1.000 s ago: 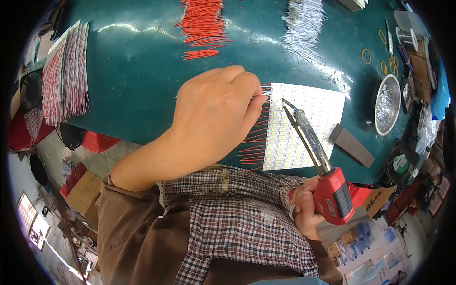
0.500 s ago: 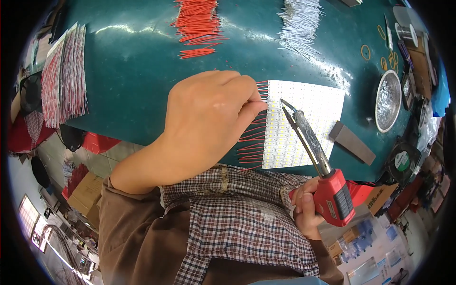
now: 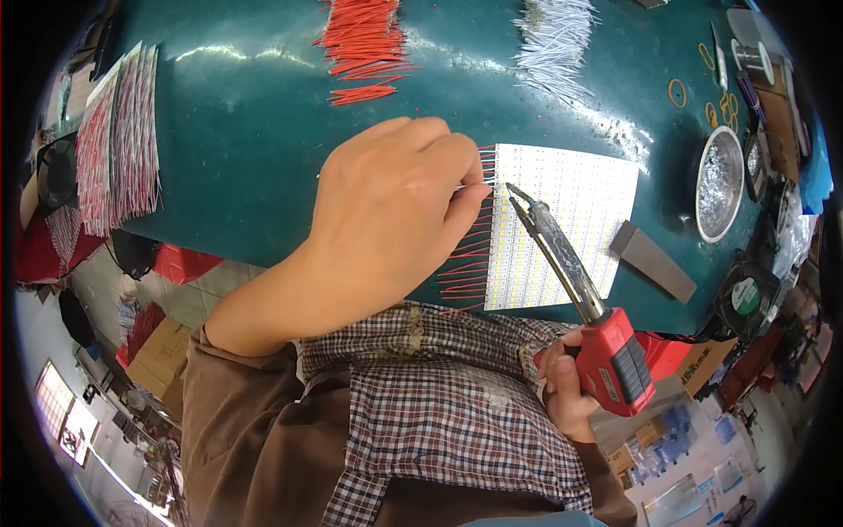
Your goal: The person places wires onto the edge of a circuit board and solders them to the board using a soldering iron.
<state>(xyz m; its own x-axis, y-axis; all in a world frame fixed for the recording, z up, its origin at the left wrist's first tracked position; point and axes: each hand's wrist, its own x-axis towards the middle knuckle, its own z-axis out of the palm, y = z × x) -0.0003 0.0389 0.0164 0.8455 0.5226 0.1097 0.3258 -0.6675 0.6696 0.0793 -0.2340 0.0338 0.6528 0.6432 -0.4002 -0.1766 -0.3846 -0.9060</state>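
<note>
Teal covers the bench [image 3: 263,132] that fills the upper part of the frame. Near its lower edge, right of centre, lies a white panel of LED strips [image 3: 571,237], with a row of short red wires [image 3: 470,255] sticking out along its left side. The left hand [image 3: 395,211] rests at centre over those wires, its fingers pinched in a narrow grip on a thin pale wire [image 3: 474,185] held against the panel's upper left corner. The right hand [image 3: 566,395], at lower right, has its grip closed around the red handle of a soldering iron [image 3: 571,272]; the iron slants up and leftward, its tip just beside the pinched wire at the panel's edge.

A grey flat block [image 3: 654,261] lies just right of the panel. Farther right a round metal dish [image 3: 720,183] holds shiny bits. Loose red wires [image 3: 364,44] are heaped at top centre, white wires [image 3: 553,39] at top right of them. Finished strips with red leads [image 3: 118,140] are stacked at upper left. A checked shirt [image 3: 439,413] fills the lower middle.
</note>
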